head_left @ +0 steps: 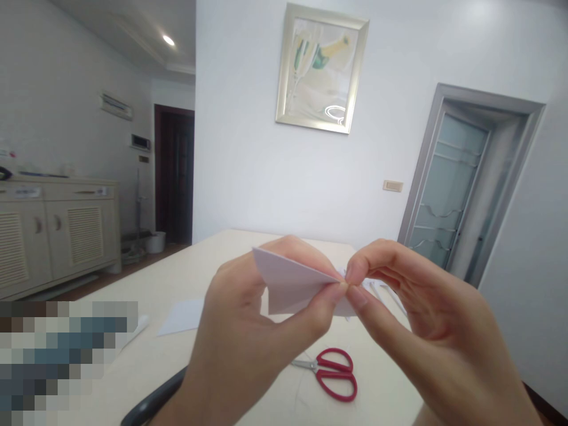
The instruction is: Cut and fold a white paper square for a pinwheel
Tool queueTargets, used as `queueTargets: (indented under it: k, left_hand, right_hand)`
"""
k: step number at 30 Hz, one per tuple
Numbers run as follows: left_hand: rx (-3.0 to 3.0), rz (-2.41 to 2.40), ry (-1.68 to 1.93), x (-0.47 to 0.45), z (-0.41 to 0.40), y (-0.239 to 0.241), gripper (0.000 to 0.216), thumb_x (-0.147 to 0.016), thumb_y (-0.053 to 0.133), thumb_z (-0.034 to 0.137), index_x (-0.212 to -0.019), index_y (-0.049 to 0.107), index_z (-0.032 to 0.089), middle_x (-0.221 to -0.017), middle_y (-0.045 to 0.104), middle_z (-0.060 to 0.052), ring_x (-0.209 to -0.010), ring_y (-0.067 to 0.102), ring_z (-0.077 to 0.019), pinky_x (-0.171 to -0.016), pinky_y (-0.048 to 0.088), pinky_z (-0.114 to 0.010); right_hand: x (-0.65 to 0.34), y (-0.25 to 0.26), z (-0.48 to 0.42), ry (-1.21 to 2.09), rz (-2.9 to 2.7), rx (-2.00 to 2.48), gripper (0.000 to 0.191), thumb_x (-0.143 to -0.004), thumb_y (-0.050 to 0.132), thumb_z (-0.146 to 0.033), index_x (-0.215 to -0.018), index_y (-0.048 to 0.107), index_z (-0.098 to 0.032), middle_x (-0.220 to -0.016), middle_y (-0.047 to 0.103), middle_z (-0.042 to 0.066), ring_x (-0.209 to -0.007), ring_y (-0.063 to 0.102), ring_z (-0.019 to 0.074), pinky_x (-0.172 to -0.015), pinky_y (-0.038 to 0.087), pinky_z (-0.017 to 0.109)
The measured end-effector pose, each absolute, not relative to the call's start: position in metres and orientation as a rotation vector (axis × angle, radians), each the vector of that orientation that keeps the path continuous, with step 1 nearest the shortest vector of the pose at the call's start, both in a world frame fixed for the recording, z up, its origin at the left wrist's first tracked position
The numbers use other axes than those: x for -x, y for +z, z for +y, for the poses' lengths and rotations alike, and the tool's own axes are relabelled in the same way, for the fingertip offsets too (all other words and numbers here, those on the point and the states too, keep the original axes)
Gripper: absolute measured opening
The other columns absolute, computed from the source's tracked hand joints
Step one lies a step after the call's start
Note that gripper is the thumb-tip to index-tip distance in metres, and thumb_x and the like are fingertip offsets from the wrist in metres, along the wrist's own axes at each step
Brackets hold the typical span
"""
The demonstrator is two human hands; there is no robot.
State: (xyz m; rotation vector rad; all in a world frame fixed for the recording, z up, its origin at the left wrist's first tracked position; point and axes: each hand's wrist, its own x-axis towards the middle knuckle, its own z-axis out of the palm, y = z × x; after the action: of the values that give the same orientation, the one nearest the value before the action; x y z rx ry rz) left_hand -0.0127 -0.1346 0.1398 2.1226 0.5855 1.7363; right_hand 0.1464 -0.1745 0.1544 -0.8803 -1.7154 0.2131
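Observation:
A folded piece of white paper [288,284] is held up above the table, its crease side toward the right. My left hand [261,337] is closed on it, thumb in front and fingers behind. At the paper's right end the thumb and forefinger of my right hand [426,319] pinch together, touching my left fingertips. Whether anything small sits in that pinch is hidden. Below the hands, scissors with red handles [336,374] lie on the table, blades pointing left and partly behind my left hand.
On the pale table [177,378] lie a white sheet [181,315] at left and more paper pieces [377,287] behind my right hand. Fine thread-like strands lie near the scissors. A dark curved object [155,397] rests by my left wrist. A blurred patch covers the lower left.

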Motion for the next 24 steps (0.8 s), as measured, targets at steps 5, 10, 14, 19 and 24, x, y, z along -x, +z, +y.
queueTargets:
  k: [5,10,14,19,24]
  left_hand:
    - [-2.050,0.686,1.942,0.010,-0.134,0.138,0.010,-0.085,0.065,0.026,-0.076,0.064,0.032,-0.075,0.067,0.011,-0.070,0.062,-0.0096,-0.058,0.047,-0.020]
    - [-1.794,0.659,2.195,0.004,-0.137,0.144,0.013,-0.080,0.070,0.023,-0.068,0.066,0.028,-0.071,0.066,0.009,-0.069,0.059,-0.0125,-0.058,0.044,-0.026]
    - [-1.758,0.607,2.218,0.005,-0.133,0.148,0.015,-0.080,0.069,0.018,-0.069,0.067,0.027,-0.074,0.065,0.008,-0.071,0.058,-0.0123,-0.062,0.043,-0.027]
    - [-1.741,0.561,2.213,0.010,-0.127,0.145,0.013,-0.080,0.071,0.021,-0.069,0.067,0.027,-0.073,0.064,0.007,-0.070,0.056,-0.0123,-0.060,0.042,-0.026]
    - [-1.753,0.543,2.074,0.011,-0.127,0.144,0.013,-0.081,0.070,0.024,-0.069,0.067,0.028,-0.071,0.063,0.007,-0.068,0.055,-0.0129,-0.058,0.042,-0.025]
  right_hand:
    - [-0.150,0.156,-0.164,0.228,-1.736,0.862,0.016,-0.083,0.057,-0.012,-0.081,0.060,-0.027,-0.081,0.063,-0.005,-0.080,0.059,0.0139,-0.069,0.047,0.026]
    - [-0.152,0.158,-0.157,0.263,-1.773,0.868,0.016,-0.085,0.057,-0.012,-0.081,0.060,-0.027,-0.079,0.059,-0.005,-0.076,0.055,0.0117,-0.067,0.042,0.024]
    - [-0.156,0.159,-0.156,0.272,-1.795,0.862,0.017,-0.085,0.056,-0.010,-0.078,0.058,-0.025,-0.078,0.057,-0.005,-0.077,0.054,0.0108,-0.071,0.042,0.023]
    - [-0.168,0.160,-0.155,0.260,-1.787,0.879,0.014,-0.090,0.055,-0.014,-0.080,0.058,-0.025,-0.077,0.057,-0.005,-0.077,0.055,0.0104,-0.076,0.043,0.023]
    - [-0.184,0.158,-0.157,0.257,-1.773,0.878,0.009,-0.091,0.058,-0.021,-0.083,0.059,-0.025,-0.078,0.059,-0.002,-0.074,0.057,0.0122,-0.060,0.043,0.022]
